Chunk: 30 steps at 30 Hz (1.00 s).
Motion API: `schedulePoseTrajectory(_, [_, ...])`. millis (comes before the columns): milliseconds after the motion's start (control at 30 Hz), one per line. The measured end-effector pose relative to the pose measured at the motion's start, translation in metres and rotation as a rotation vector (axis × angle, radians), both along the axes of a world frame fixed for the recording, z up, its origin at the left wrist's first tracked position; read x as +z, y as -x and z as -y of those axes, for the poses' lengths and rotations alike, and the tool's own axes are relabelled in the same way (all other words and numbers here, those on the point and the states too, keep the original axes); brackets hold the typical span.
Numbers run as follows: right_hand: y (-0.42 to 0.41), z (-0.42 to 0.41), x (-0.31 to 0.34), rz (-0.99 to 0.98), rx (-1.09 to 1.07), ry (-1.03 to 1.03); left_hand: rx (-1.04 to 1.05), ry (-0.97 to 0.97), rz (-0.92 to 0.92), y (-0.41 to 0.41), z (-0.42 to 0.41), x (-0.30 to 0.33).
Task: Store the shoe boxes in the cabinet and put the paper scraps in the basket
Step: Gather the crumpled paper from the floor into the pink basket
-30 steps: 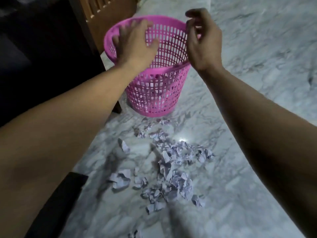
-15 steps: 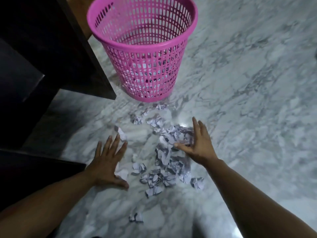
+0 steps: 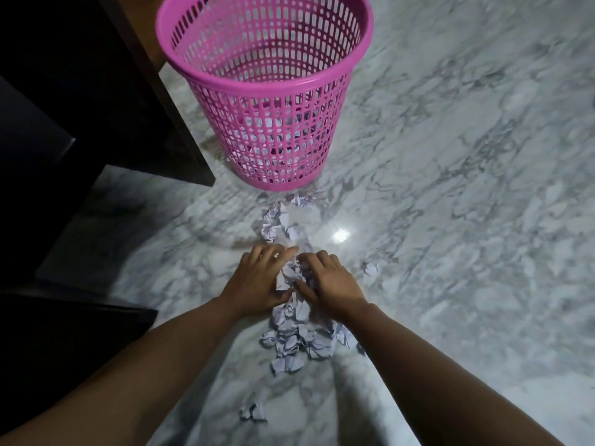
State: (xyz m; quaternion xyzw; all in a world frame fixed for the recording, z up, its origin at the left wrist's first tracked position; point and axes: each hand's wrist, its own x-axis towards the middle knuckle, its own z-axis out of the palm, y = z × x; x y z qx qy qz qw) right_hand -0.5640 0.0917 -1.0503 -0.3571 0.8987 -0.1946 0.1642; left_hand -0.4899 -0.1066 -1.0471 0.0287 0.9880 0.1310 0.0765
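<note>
A pink plastic mesh basket [image 3: 349,75] stands upright on the marble floor at the top, with some crumpled paper visible through its lower wall. A strip of white crumpled paper scraps [image 3: 297,336] lies on the floor in front of it. My left hand [image 3: 259,283] and my right hand [image 3: 326,283] press in from both sides on the middle of the pile, cupped around a bunch of scraps. More scraps [image 3: 280,222] lie between my hands and the basket. No shoe box is in view.
Dark wooden furniture [image 3: 96,101] fills the left side, close to the basket. Single scraps lie at the right [image 3: 371,268] and near the bottom [image 3: 252,413]. Marble floor [image 3: 467,220] spreads to the right.
My hands came down from the basket rim to the floor, then swept inward from either side. The scattered scraps are now pushed into a narrow pile between them.
</note>
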Motion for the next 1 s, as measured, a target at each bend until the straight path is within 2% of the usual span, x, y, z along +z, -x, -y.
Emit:
schedulePoseTrajectory(167, [-0.001, -0.01, 0.009, 0.087, -0.069, 0.141, 0.011, -0.117, 0.02, 0.005, -0.009, 0.014])
schedulePoseTrajectory(333, [0.006, -0.021, 0.036, 0.185, -0.424, 0.442, 0.147, -0.189, -0.008, 0.005, 0.002, 0.04])
schedulePoseTrajectory(433, [0.02, -0.015, 0.071, 0.268, -0.537, 0.684, 0.21, -0.191, -0.203, 0.013, 0.012, 0.056])
schedulePoseTrajectory(567, [0.048, 0.017, 0.154, 0.17, -0.519, 0.976, 0.257, -0.215, -0.392, 0.04, 0.03, 0.127])
schedulePoseTrajectory(667, [0.068, 0.042, 0.22, 0.041, -0.446, 1.165, 0.285, -0.334, -0.663, 0.062, 0.045, 0.203])
schedulePoseTrajectory(800, [0.108, 0.078, 0.296, -0.275, -0.329, 1.364, 0.288, -0.406, -1.004, 0.102, 0.053, 0.293])
schedulePoseTrajectory(867, [0.135, 0.103, 0.319, -0.373, -0.294, 1.33, 0.309, -0.419, -1.012, 0.133, 0.057, 0.322])
schedulePoseTrajectory(900, [0.151, 0.115, 0.325, -0.367, -0.287, 1.237, 0.349, -0.428, -0.948, 0.151, 0.063, 0.329])
schedulePoseTrajectory(933, [0.167, 0.126, 0.328, -0.33, -0.293, 1.086, 0.395, -0.41, -0.849, 0.169, 0.07, 0.332])
schedulePoseTrajectory(1000, [0.195, 0.138, 0.323, -0.236, -0.246, 0.655, 0.48, -0.259, -0.555, 0.199, 0.083, 0.328])
